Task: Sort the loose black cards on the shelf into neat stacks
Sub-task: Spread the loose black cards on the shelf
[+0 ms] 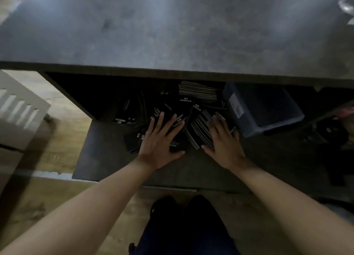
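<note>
Loose black cards [134, 116] with small white lettering lie scattered over the dark lower shelf [107, 159] under a grey counter. A leaning stack of cards [197, 90] stands at the back of the shelf. My left hand [162, 139] lies flat, fingers spread, on the cards in the middle of the heap. My right hand [222, 137] rests flat, fingers apart, on a fanned row of cards [199, 132] whose white edges show. Neither hand grips a card.
A blue plastic bin [268, 109] stands on the shelf just right of the cards. The grey counter top [172, 28] overhangs the shelf. A white slatted piece of furniture [19, 111] stands on the wooden floor to the left. Dark items fill the shelf's right end.
</note>
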`<action>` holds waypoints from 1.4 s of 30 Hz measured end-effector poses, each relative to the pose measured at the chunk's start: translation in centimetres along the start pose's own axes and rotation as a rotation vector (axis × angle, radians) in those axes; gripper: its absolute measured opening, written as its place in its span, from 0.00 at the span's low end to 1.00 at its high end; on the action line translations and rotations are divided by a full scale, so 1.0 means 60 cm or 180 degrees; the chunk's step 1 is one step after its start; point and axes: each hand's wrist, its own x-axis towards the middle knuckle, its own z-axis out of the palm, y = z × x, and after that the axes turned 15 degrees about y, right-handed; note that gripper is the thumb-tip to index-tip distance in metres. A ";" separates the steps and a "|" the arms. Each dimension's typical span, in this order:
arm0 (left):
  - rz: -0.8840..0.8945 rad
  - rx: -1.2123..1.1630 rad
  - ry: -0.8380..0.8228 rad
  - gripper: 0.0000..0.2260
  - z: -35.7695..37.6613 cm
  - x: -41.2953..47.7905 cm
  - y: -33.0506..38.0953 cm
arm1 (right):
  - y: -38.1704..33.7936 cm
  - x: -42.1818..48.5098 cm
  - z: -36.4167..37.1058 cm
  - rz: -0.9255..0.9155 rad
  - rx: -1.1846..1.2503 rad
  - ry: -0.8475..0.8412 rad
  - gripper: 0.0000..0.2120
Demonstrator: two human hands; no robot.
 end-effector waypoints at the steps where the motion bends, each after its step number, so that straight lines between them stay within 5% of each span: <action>1: -0.0022 -0.0105 0.0078 0.40 0.014 0.001 0.002 | 0.003 0.004 0.010 0.0019 0.0016 0.0107 0.39; 15: 0.0143 0.0149 0.0894 0.32 0.125 0.049 -0.030 | 0.043 0.015 0.130 0.0270 0.0163 0.1135 0.39; 25: 0.0633 -0.0253 0.2433 0.22 0.097 0.018 -0.039 | 0.074 -0.008 0.118 0.0373 0.1197 0.1602 0.30; 33: 0.0833 -0.0592 0.2013 0.13 0.115 -0.008 0.003 | 0.090 -0.002 0.105 0.0629 0.1516 0.1442 0.24; 37: 0.1309 -0.0017 0.1890 0.12 0.134 -0.009 0.035 | 0.097 -0.001 0.103 0.0507 0.1724 0.1679 0.16; 42: 0.0705 -0.0683 0.2103 0.19 0.126 -0.028 0.020 | 0.097 -0.003 0.098 0.0281 0.2304 0.2196 0.06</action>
